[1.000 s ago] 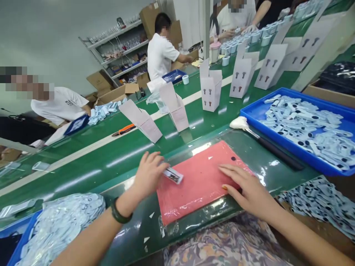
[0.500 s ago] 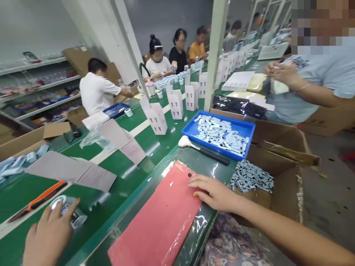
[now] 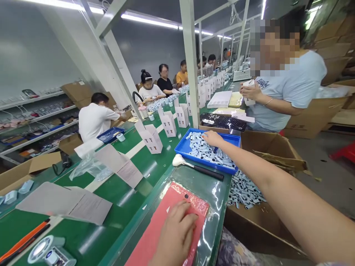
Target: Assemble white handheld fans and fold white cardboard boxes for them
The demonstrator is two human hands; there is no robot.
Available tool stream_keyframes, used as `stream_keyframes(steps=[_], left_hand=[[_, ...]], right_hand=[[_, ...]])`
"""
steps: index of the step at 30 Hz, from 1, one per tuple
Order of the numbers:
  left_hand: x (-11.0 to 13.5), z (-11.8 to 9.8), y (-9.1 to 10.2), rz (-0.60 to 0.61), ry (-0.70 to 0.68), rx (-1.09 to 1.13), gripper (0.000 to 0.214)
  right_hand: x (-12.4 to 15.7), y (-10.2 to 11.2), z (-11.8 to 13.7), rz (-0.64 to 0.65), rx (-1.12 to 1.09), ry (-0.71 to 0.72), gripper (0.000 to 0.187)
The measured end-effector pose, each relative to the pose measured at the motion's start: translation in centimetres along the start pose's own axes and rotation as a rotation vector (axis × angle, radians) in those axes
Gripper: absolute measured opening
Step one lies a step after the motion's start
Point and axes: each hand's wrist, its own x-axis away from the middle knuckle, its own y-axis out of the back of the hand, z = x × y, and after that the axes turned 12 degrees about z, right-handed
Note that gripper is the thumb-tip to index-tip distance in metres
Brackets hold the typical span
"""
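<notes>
My left hand lies flat on the pink mat at the bench's near edge, fingers stretched out and holding nothing. My right hand reaches out over the blue tray, which holds several small light-blue packets. Its fingers curl down onto the packets, and whether they hold one is not visible. A brush with a white head and black handle lies between the mat and the tray.
Left of the mat runs a green conveyor belt with upright white boxes, flat grey card sheets, an orange knife and a small round device. An open carton with more packets stands on the right. Several people work along the line.
My right hand left the pink mat and reached forward to the blue tray. My left hand came off the round device on the belt and now rests on the mat. The view tilted up.
</notes>
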Motion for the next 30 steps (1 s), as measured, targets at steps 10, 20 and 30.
stream_keyframes(steps=[10,20,30], left_hand=[[-1.7,1.3,-3.8,0.023,-0.134,0.144,0.028],[-1.9,1.9,-4.3,-0.044,-0.16,0.211,0.027],[-1.2,2.4,-4.0,-0.032,-0.119,0.3,0.024]], right_hand=[[0.7,-2.4,1.3,0.19,-0.053,0.153,0.046],[-3.6,0.4,2.4,0.13,-0.08,0.261,0.039],[-1.0,0.4,1.5,0.329,-0.102,0.415,0.03]])
